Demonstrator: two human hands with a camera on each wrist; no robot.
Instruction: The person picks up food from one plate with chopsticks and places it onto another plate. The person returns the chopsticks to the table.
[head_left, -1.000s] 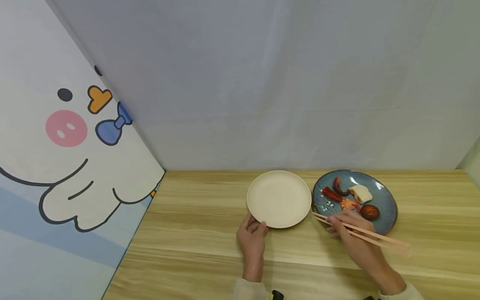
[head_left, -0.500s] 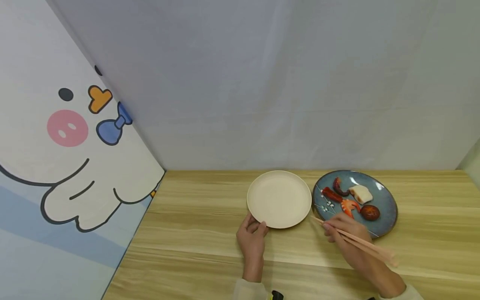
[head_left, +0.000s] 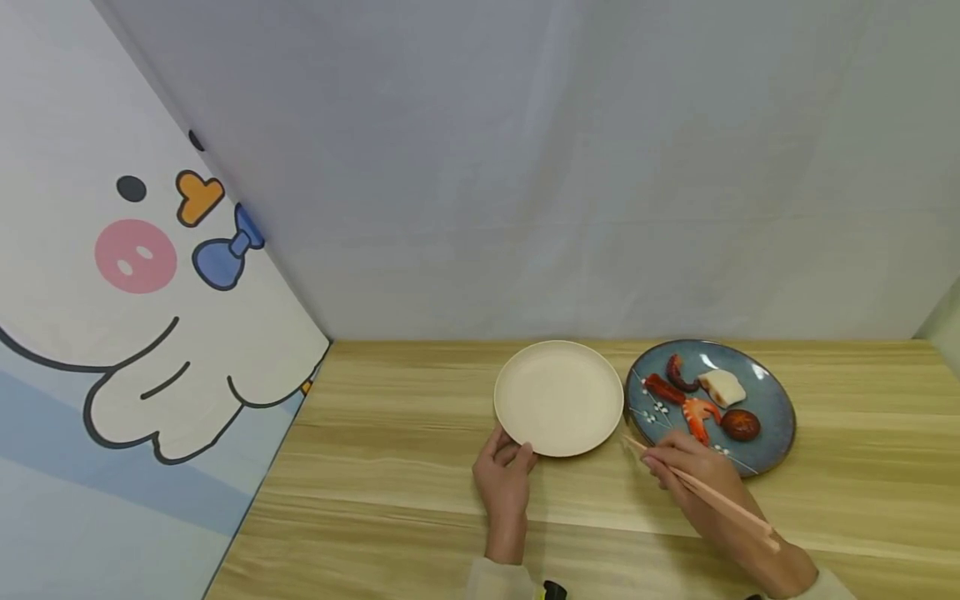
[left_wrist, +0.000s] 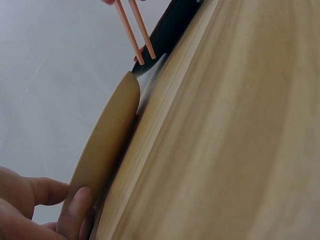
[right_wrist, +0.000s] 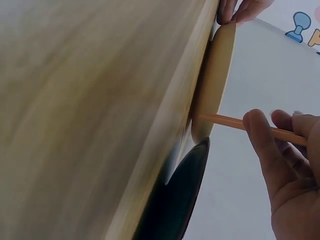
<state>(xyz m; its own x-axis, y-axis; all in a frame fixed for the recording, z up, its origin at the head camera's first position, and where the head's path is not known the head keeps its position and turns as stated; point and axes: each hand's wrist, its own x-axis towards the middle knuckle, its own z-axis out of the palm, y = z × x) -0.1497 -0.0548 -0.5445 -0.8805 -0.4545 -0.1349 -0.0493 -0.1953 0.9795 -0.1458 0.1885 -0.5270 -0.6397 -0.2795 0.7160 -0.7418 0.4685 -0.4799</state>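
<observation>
My left hand (head_left: 506, 482) pinches the near-left rim of a cream plate (head_left: 558, 398), thumb at the edge and fingers partly beneath it. In my right hand (head_left: 705, 483) I grip a pair of orange-pink chopsticks (head_left: 723, 504). Their tips are close together near the gap between the two plates and hold nothing. Beneath and beyond that hand lies a blue plate (head_left: 776, 417), its near edge partly covered. On it are a shrimp (head_left: 699, 419), a brown mushroom cap (head_left: 740, 425), a white browned piece (head_left: 722, 387), a dark curled tentacle (head_left: 677, 377) and a red strip (head_left: 663, 389).
Both plates stand side by side, almost touching, on a wood-grain table (head_left: 390, 450). A pale cloth wall (head_left: 600, 183) rises behind its far edge. To the left slopes a panel with a cartoon print (head_left: 135, 333).
My right hand has drawn back slightly towards me. The chopsticks' rear ends have swung down and left, their tips have come closer together, and more of the shrimp shows. My left hand stays put.
</observation>
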